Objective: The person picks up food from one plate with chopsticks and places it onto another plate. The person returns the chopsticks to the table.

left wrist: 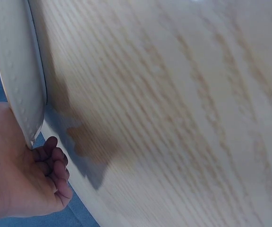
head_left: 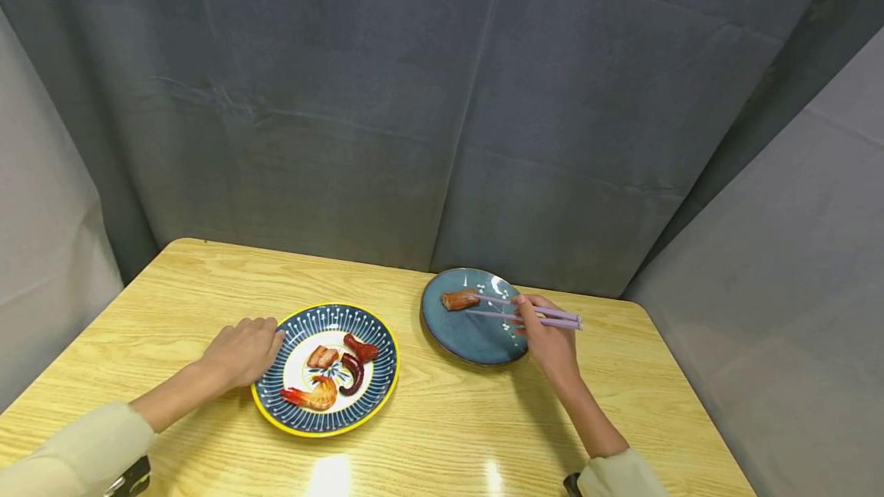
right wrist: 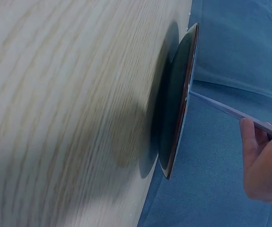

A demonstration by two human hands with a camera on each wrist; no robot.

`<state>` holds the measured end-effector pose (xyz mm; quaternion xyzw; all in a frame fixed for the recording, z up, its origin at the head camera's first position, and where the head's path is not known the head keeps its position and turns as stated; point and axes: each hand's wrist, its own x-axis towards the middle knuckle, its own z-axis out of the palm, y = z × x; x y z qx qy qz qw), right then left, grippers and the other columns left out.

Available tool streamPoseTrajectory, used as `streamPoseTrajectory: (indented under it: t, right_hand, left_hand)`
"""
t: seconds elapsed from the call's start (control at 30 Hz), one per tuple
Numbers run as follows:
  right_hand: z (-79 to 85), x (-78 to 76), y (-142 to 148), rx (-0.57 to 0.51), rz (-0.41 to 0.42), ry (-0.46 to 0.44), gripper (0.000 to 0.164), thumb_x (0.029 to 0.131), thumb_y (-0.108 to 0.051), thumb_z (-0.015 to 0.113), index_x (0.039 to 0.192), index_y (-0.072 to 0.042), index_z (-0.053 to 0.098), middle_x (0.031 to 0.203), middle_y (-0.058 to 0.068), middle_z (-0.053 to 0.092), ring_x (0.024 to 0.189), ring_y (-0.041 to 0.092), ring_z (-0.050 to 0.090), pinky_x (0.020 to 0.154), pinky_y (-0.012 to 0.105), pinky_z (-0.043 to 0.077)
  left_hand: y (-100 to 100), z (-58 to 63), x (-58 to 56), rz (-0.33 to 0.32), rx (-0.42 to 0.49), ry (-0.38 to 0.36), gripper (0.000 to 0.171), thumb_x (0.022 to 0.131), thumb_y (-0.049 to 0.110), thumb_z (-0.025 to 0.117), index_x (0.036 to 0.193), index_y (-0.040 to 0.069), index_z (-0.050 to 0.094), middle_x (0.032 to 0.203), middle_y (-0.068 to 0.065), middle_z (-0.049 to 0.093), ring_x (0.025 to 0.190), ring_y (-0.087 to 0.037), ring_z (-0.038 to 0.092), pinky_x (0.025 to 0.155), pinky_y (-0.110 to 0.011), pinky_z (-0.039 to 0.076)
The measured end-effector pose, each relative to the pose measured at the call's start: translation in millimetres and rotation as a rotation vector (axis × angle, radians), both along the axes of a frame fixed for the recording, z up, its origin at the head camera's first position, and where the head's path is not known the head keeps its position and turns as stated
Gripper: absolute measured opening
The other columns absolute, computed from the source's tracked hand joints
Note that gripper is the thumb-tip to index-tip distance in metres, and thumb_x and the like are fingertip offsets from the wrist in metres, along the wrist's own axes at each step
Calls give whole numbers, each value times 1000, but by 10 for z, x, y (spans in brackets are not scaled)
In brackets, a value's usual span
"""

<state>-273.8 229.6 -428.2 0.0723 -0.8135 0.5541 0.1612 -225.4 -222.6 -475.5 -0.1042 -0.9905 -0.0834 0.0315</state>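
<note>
My right hand (head_left: 552,340) holds a pair of pale purple chopsticks (head_left: 561,313) over the blue-green plate (head_left: 476,343) at the back. One chopstick tip reaches a brown, sausage-like piece of food (head_left: 459,300) on that plate; the other tip lies just below it. The right wrist view shows the plate (right wrist: 179,118) edge-on, hiding the food. My left hand (head_left: 242,350) grips the left rim of the patterned, yellow-edged plate (head_left: 323,429), its fingers curled by the rim in the left wrist view. Where its thumb lies is hidden.
On the patterned plate lie a shrimp (head_left: 314,393), a dark curved sausage (head_left: 353,374), a small red drumstick-like piece (head_left: 361,347) and a meat piece (head_left: 322,357). Both plates stand on a wooden table (head_left: 442,436). A grey curtain (head_left: 311,136) hangs behind its back edge.
</note>
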Motion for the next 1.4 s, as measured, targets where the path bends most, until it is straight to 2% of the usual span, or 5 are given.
streamPoseTrajectory:
  t: [0.4,0.63,0.93,1.2,1.4]
  right_hand:
    - [-71,-83,-23,37,-7,-21,29,103,-24,56,105,0,73,96,23,70,75,11,69,66,26,57]
    - [-67,-105,-39,48,-6,-6,31,103,-27,57,103,-1,74,92,19,70,81,32,71,67,31,58]
    - [-52,-153,-64,47,0,15,26,102,-22,59,99,-2,75,90,18,71,76,20,72,71,41,58]
    - [21,-189,-121,159,-14,53,22,101,-20,60,97,-6,76,82,10,71,75,28,71,62,24,55]
    - [42,-232,-171,279,-32,51,25,102,-25,58,91,-11,76,74,2,70,68,20,66,53,26,46]
  left_hand:
    - [10,18,-9,2,2,-11,31,104,22,46,105,-5,60,96,-18,63,94,-39,60,78,-58,49]
    - [9,11,-4,-2,2,-1,34,104,22,46,109,-9,60,101,-22,64,97,-42,60,80,-59,48]
    - [7,19,-5,0,5,-4,31,104,22,47,106,-6,60,97,-20,64,94,-40,60,78,-58,48]
    - [-1,-7,-12,0,14,1,31,104,21,46,106,-7,59,96,-20,63,93,-40,61,78,-58,49]
    - [-7,-19,-15,-4,18,7,31,103,21,46,105,-7,60,96,-21,63,94,-41,61,78,-59,49]
